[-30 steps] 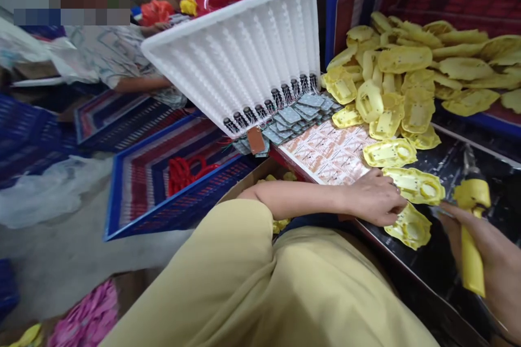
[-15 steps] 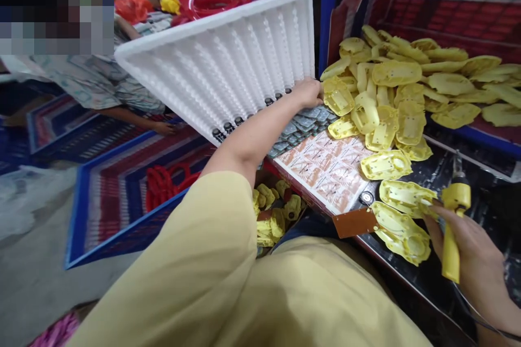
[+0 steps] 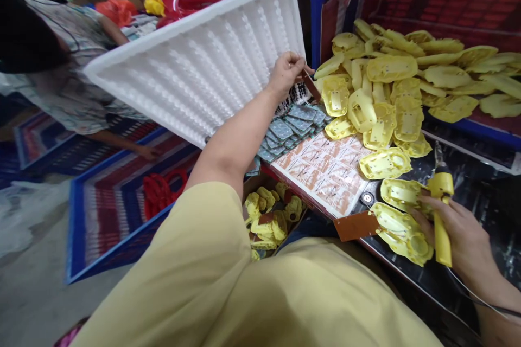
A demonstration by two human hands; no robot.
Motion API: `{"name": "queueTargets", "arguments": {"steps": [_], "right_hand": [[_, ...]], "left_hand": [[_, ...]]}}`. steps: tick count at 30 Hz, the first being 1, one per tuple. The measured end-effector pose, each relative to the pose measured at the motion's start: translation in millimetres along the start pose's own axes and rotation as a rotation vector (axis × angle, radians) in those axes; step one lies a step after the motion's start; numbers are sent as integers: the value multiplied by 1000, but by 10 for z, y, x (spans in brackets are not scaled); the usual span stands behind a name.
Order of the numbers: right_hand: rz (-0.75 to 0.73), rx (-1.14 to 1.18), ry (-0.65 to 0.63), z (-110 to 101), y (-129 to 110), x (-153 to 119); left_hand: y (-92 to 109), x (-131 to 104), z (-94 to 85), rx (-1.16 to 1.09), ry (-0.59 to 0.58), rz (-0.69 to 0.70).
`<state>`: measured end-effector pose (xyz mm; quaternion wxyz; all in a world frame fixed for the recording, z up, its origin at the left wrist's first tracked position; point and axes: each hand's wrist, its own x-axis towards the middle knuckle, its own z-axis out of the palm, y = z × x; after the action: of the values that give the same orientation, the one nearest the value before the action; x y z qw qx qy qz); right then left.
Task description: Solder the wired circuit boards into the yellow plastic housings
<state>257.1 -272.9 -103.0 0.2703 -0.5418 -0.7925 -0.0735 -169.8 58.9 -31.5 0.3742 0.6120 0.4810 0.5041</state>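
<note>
My left hand (image 3: 287, 75) is closed in a pinch on a brown circuit board (image 3: 311, 85), in front of a tilted white foam tray (image 3: 195, 65). Just below it lie rows of grey-green circuit boards (image 3: 285, 130) and some black parts with wires. My right hand (image 3: 464, 227) is wrapped around a yellow glue gun (image 3: 443, 217), its metal tip pointing away from me. The fingers of that hand reach over a yellow plastic shell (image 3: 401, 192). Nearer to me, another yellow shell (image 3: 401, 230) has a brown board (image 3: 356, 226) beside it.
Yellow shells (image 3: 393, 68) are heaped at the back right. A printed sheet (image 3: 325, 165) covers part of the bench. Below are a box of yellow parts (image 3: 271, 222) and a blue-framed crate (image 3: 122, 244) with red rings. A co-worker's arm (image 3: 122, 143) extends at left.
My left hand has moved left and up from beside the yellow heap, and a brown board now shows in it. My right hand with the glue gun has shifted slightly left.
</note>
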Motion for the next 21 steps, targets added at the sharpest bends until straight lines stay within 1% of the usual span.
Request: {"name": "queueTargets", "arguments": {"steps": [3, 5, 8, 10, 11, 13, 16, 18, 19, 21], "right_hand": [[50, -83, 13, -20, -35, -78], [73, -108, 16, -23, -54, -121], [101, -89, 44, -17, -93, -118], [112, -61, 64, -15, -135, -73], [112, -57, 74, -16, -160, -45], [105, -57, 113, -27, -212, 9], [107, -40, 181, -86, -309, 48], [144, 2, 199, -158, -415, 62], [170, 47, 205, -198, -484, 76], [202, 259, 269, -265, -646, 128]], "left_hand": [[-10, 2, -56, -96, 39, 3], [-41, -1, -97, -164, 7, -45], [-46, -58, -97, -223, -124, -119], [22, -150, 0, -233, -247, -119], [80, -219, 88, -231, -316, -114], [233, -409, 337, -226, -443, -109], [498, -821, 805, -231, -610, -127], [654, -1128, 1092, -257, -730, -145], [716, -1272, 1215, -277, -788, -154], [804, -1513, 1417, -320, -882, -175]]}}
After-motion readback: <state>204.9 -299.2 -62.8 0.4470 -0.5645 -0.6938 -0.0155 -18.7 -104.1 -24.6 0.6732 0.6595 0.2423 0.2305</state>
